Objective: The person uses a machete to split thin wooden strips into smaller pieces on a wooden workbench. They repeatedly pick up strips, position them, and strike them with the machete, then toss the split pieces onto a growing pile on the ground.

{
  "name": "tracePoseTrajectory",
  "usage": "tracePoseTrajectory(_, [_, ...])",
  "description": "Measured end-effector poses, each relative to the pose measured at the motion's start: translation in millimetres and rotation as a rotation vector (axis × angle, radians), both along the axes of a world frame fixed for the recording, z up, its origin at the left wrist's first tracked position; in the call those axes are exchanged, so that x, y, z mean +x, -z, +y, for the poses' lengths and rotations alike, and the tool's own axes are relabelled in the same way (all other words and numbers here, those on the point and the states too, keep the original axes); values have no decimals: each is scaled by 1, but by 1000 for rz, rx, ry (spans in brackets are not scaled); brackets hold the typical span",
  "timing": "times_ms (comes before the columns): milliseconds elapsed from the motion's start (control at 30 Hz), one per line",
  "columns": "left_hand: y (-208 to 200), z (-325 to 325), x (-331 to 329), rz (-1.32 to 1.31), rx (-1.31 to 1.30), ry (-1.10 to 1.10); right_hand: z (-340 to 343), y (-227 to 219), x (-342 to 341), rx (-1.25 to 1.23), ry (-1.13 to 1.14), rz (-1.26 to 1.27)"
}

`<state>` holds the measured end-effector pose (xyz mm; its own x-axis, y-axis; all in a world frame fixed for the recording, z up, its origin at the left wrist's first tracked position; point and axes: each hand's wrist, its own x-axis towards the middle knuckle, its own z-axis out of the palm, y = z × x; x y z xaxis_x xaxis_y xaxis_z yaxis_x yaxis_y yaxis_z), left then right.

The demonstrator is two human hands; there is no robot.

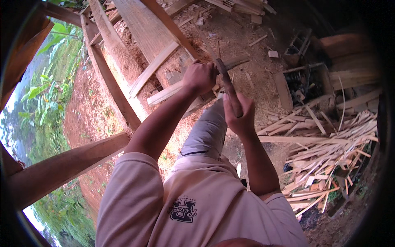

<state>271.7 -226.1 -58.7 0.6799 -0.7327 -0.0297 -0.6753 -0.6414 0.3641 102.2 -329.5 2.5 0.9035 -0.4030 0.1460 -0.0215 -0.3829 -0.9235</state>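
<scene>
My right hand (240, 114) is closed round the lower end of a long brown wooden handle (229, 87). A thin dark strip, perhaps a blade seen edge-on, seems to run on from the handle's far end; its kind is unclear. My left hand (200, 76) is closed in a fist at the near end of the wooden bench, just left of the handle. What its fingers grip, if anything, is hidden. Beneath the left wrist lies a pale wood strip (165, 93). Another cut strip (154, 69) rests slantwise against the wide plank (144, 31).
A large heap of offcuts (333, 148) lies at right. Beyond it stands an open wooden box (284, 90) with dark contents. Wooden posts and rails (70, 164) border the left side, with a green slope outside. Sawdust and chips cover the ground (242, 45).
</scene>
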Motion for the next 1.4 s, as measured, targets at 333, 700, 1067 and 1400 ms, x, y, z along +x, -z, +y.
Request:
tracePoseTrajectory(333, [15,6,6,-159,-101,28,-17,27,-15,65,-39,-43])
tracePoseTrajectory(700, [7,1,-2,-203,39,28,-10,37,-173,29,6,76])
tracePoseTrajectory(1067, [7,4,5,-15,-112,85,32,-4,-169,123,123,93])
tracePoseTrajectory(1400, [22,-11,30,166,43,82,4,-17,-158,15,114,82])
